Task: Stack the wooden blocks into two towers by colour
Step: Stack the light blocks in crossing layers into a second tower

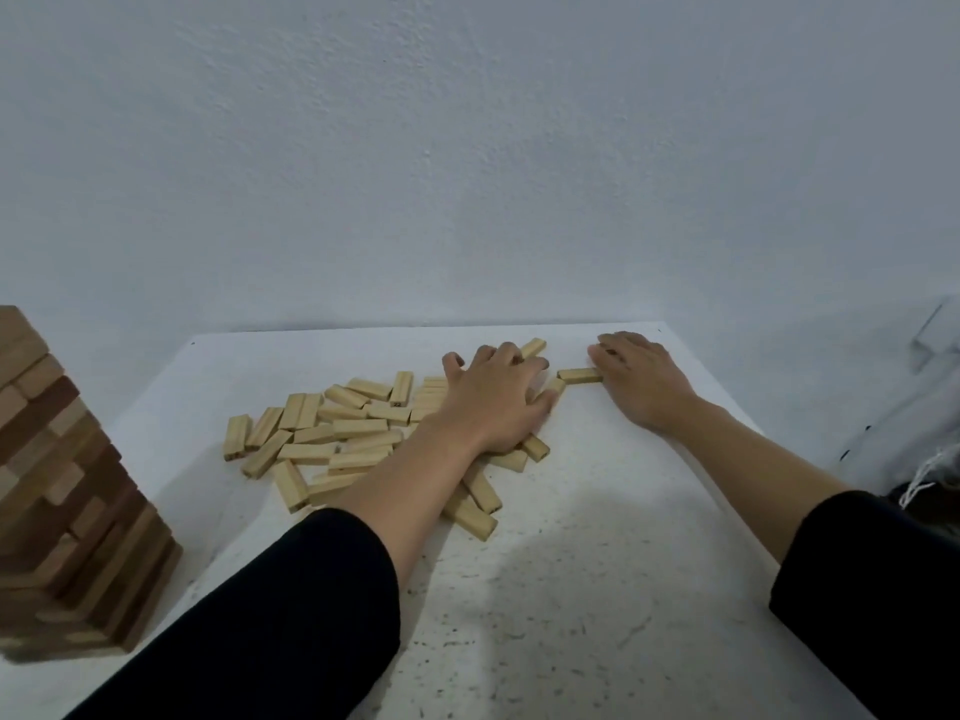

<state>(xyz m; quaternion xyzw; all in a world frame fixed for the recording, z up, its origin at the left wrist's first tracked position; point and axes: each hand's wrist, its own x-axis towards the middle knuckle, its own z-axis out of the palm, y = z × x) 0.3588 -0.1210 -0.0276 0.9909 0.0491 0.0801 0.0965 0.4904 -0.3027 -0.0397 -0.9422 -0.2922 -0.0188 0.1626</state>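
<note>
1. The pale wooden blocks (332,433) lie scattered flat in a loose heap on the middle of the white table (571,589), some overlapping and pointing in different directions.
2. The left hand (493,397) rests palm down on the right part of that heap, with its fingers spread and fairly straight. It presses on the blocks and closes around none of them.
3. One pale block (533,348) pokes out just beyond the left fingertips, near the table's far edge.
4. A single block (579,375) lies apart from the heap, between the two hands.
5. The right hand (639,381) lies palm down on the table, touching that block's right end. Its fingers are lightly bent, and I cannot tell whether it pinches the block or only touches it.
6. Both forearms are bare, with the dark sleeves (260,615) pushed up.
7. At the left edge stands a tall tower (62,485) of mixed brown and lighter blocks, its layers uneven.
8. A plain pale wall (467,148) rises behind the table, and white fabric (924,407) sits at the right.
</note>
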